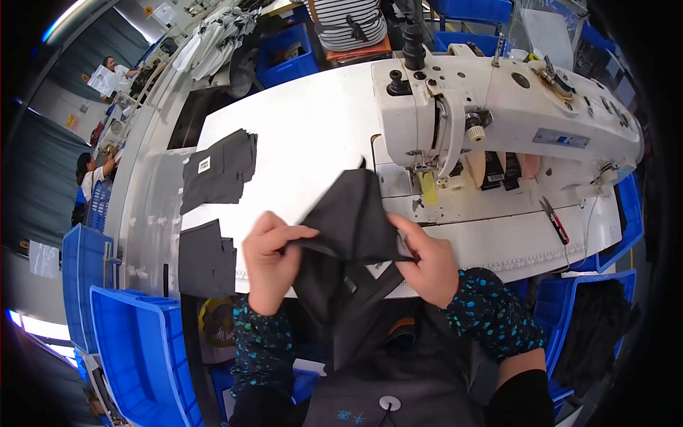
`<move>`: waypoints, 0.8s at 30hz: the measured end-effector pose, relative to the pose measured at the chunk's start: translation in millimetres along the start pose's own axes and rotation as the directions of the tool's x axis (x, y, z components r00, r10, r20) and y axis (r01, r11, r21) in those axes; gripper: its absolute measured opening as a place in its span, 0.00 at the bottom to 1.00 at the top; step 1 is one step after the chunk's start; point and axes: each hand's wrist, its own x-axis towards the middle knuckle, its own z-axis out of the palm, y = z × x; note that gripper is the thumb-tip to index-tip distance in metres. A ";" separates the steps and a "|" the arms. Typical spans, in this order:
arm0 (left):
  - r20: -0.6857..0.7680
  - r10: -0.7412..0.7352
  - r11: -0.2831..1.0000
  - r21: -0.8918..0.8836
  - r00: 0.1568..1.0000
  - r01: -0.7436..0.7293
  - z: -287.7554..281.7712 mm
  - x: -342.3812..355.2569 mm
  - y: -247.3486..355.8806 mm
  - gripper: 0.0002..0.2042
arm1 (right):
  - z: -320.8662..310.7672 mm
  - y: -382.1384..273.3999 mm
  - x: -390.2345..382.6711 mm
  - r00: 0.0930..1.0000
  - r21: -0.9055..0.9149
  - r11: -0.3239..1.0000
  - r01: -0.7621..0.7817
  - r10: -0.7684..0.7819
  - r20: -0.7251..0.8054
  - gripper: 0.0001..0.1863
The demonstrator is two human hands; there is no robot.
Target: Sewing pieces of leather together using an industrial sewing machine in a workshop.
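Between my hands, at the front edge of the white table, hangs a piece of dark grey fabric point(346, 213). My left hand point(272, 257) pinches its left side between thumb and fingers. On the opposite side, my right hand point(430, 260) grips the cloth with the thumb on top. The fabric's peak points away from me, and its lower part drapes over the edge toward my lap. A small white label point(378, 269) shows on it near my right hand. Just beyond my right hand stands a white sewing machine point(512, 107), with a yellow piece point(428, 188) by its needle area.
Two stacks of dark cut fabric, a farther one point(220, 171) and a nearer one point(205, 260), lie at the table's left. Red-handled thread snips point(555, 220) rest at the right. Blue bins point(139, 349) stand left; another bin point(562, 292) at right holds dark cloth. Other people sit farther off.
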 end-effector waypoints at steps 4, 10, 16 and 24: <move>0.093 0.050 0.986 0.151 0.994 -0.064 -11.1 2.4 0.8 0.17 | -14.7 9.9 -21.8 0.948 -0.482 0.816 0.318 -0.283 0.145 0.41; 0.342 -0.047 0.986 -0.133 0.938 0.098 -25.2 19.5 9.6 0.28 | -8.1 10.7 -48.2 0.948 -0.586 0.751 0.305 -0.298 0.112 0.45; 0.448 -0.170 0.962 -0.118 0.878 0.246 17.6 36.8 16.2 0.15 | -1.4 0.0 -60.8 0.946 -0.519 0.791 0.324 -0.288 0.151 0.47; 0.448 -0.182 0.935 -0.196 0.875 0.295 15.2 27.6 26.4 0.05 | -36.3 -13.9 -22.4 0.994 -0.139 0.985 0.105 -0.109 -0.023 0.35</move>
